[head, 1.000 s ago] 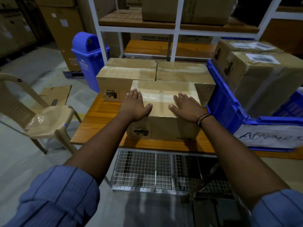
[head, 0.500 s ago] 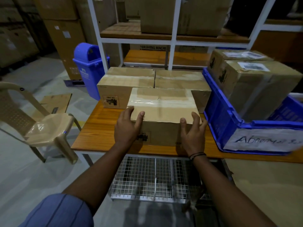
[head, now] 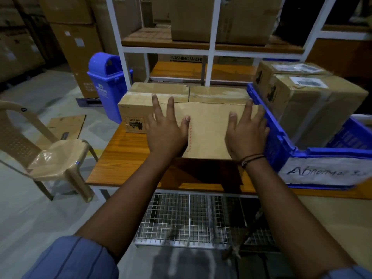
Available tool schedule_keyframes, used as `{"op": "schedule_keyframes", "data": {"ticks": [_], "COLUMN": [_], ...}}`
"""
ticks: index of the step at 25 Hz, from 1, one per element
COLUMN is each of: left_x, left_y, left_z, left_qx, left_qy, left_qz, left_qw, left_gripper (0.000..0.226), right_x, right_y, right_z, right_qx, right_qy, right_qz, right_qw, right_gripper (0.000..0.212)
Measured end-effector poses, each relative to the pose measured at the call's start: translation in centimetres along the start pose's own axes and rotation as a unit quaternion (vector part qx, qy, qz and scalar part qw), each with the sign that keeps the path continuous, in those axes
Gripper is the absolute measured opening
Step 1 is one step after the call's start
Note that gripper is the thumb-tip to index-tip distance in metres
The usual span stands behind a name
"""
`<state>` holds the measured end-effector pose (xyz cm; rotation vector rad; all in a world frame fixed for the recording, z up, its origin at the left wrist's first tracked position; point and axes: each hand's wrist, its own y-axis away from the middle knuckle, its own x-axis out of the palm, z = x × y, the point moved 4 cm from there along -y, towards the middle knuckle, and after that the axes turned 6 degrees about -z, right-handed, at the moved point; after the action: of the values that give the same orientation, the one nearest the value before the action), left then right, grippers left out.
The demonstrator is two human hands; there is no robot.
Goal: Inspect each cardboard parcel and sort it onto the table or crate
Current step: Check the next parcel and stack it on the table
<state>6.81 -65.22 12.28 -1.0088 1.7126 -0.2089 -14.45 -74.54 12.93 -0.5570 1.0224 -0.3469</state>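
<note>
parcel (head: 209,129) stood tilted, long axis running toward crate (head: 278,142) | left hand (head: 167,133) and right hand (head: 247,135) lay flat, fingers spread, on its ends | right hand just beside crate

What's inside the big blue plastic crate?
A nearer brown cardboard parcel and a farther one, both white-labelled, sit in the blue plastic crate. The crate floor beneath them is hidden.

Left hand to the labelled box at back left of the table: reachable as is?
Probably yes for distance: the labelled box sits right beside the left hand, nothing between. But that hand lies flat on the tilted box, propping it with the right hand.
</note>
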Motion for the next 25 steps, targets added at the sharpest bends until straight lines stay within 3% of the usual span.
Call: {"op": "schedule_keyframes", "data": {"ticks": [3, 7, 25], "left_x": [1.3, 2.0, 2.7], "left_y": [-0.5, -1.8, -2.9], "left_z": [-0.7, -0.3, -0.2], "left_qx": [0.021, 0.037, 0.046], "left_qy": [-0.056, -0.072, -0.076], "left_qz": [0.014, 0.025, 0.050], "left_qw": [0.998, 0.996, 0.995], "left_gripper": [0.083, 0.081, 0.085], "right_x": [1.3, 2.9, 3.5], "right_y": [0.9, 1.0, -1.4], "right_z": [3.4, 7.4, 4.4], "right_qx": [-0.078, -0.200, -0.179], "right_qy": [0.054, 0.057, 0.092], "right_qz": [0.054, 0.088, 0.105], "right_qw": [0.994, 0.974, 0.974], "right_gripper": [0.079, 0.079, 0.079]}}
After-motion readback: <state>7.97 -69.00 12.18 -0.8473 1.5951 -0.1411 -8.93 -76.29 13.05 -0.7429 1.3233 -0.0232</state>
